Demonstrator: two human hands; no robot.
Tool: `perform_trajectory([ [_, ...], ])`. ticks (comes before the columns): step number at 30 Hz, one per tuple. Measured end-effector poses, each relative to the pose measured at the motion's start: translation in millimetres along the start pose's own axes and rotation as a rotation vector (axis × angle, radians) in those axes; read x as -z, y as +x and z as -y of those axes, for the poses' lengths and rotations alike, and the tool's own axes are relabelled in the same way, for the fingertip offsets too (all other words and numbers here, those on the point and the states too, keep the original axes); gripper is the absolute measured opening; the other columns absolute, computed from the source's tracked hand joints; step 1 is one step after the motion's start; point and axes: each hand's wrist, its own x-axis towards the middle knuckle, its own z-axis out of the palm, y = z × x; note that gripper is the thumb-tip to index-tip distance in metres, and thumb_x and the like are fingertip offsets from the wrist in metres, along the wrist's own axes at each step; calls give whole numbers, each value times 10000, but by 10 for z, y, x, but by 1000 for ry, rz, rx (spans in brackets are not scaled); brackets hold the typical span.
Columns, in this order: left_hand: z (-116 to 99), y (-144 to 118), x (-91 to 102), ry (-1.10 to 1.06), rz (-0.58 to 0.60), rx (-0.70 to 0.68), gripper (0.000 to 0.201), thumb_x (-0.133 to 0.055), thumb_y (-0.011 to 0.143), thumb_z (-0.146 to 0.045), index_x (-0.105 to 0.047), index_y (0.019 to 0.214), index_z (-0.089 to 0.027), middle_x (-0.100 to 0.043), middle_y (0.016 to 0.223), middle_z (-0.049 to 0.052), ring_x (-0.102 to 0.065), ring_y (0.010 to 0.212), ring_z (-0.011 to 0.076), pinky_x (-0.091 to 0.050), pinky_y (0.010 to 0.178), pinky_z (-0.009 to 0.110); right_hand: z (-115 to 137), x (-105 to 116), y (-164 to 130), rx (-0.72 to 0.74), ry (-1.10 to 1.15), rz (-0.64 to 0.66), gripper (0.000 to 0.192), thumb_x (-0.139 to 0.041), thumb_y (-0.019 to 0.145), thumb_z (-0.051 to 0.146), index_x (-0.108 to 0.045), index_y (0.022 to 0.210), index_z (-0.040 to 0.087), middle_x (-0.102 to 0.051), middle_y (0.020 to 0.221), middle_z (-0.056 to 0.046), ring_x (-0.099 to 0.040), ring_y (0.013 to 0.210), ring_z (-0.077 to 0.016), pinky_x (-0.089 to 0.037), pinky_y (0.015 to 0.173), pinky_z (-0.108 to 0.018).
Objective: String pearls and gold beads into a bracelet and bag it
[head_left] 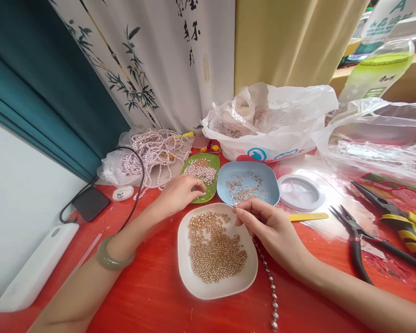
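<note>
My left hand reaches over the green plate. Its fingers are bent down and pinched together at the near side of the plate; anything between them is too small to make out. Pale pink beads and some gold ones lie on that plate. Above the far rim of the cream plate, my right hand pinches the end of a strand of beads, with a small pinkish bead at the fingertips. The strand hangs down over the red table. Many gold beads fill the cream plate.
A blue plate holds small metal pins. To the right are a white ring-shaped spool, yellow tweezers and black-handled pliers, with yellow-black pliers beyond. Pink bead strands and plastic bags lie behind.
</note>
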Motion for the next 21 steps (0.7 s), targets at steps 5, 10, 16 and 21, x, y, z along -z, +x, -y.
perform_trajectory([
  [5, -23, 24, -38, 47, -92, 58, 119, -540, 741, -226, -648, 755, -180, -643, 817, 51, -548, 826, 207, -413, 730, 336, 1, 3, 11, 6, -5, 2, 206, -479, 816, 289, -557, 661, 178, -562, 594, 21, -507, 537, -97, -380, 501, -218],
  [10, -12, 26, -73, -144, -184, 98, 88, -554, 716, -226, -620, 750, -179, -640, 806, 26, -546, 758, 175, -417, 681, 305, -22, 9, 5, 9, 2, 8, 193, -475, 818, 279, -559, 678, 175, -568, 602, 20, -509, 544, -94, -378, 500, -216],
  [16, -56, 25, -67, -329, -240, 99, 79, -571, 697, -205, -621, 738, -160, -643, 788, 21, -508, 649, 126, -410, 644, 277, -38, 5, 13, 15, 5, 27, 183, -479, 819, 275, -557, 692, 168, -576, 602, 17, -507, 546, -91, -383, 506, -211],
  [21, -132, 10, -55, -833, -109, 138, 96, -631, 672, -212, -628, 731, -135, -636, 746, 29, -536, 636, 108, -422, 524, 208, -34, 7, 15, 8, 4, 26, 190, -474, 813, 283, -559, 690, 165, -585, 601, 9, -522, 547, -100, -395, 505, -216],
])
